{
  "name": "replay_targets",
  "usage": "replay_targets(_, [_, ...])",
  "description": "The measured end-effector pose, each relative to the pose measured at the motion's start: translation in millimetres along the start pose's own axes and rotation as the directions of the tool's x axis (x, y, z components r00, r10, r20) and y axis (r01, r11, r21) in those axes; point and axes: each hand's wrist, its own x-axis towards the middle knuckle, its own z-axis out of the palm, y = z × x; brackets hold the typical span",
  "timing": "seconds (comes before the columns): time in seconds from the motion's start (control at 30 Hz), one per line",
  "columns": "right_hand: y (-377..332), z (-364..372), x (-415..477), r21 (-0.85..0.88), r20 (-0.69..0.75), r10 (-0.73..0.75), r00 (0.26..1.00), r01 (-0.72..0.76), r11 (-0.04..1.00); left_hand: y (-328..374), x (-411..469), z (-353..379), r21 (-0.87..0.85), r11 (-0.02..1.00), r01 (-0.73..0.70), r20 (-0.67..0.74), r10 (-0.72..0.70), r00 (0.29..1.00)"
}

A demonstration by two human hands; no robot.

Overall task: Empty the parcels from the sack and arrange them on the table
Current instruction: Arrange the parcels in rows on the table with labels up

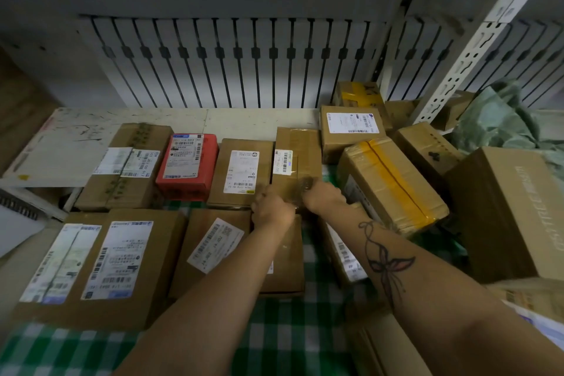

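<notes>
Seemingly the curled fingers of the right hand (323, 196) clamp the near end of a narrow brown cardboard parcel with a white barcode label (300, 156). The left hand (272, 208) is at the same end, fingers hidden, grip unclear. The parcel lies flat, second to the right of the red cardboard box (186, 165), probably being squared into that row. Unsorted brown cartons (393, 180) pile further right of the red box; the crumpled pale green sack (500, 122) lies beyond them.
</notes>
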Motion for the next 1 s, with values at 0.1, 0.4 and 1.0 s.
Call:
replay_targets(0.1, [-2,-1,-13,0.0,-0.019,-0.003,1.0,0.003,1.0,0,-11,-2,-0.109,0.987,-0.117,-0.041,0.114,0.993])
replay_targets(0.4, [24,-7,-65,-0.041,-0.106,0.169,0.98,-0.174,0.984,-11,-50,3,-0.3,0.947,-0.116,0.059,0.14,0.988])
replay_targets(1.0, [63,-30,-94,-0.044,0.29,0.269,0.918,-0.268,0.962,1,-82,41,-0.196,0.971,0.139,0.4,-0.05,0.915])
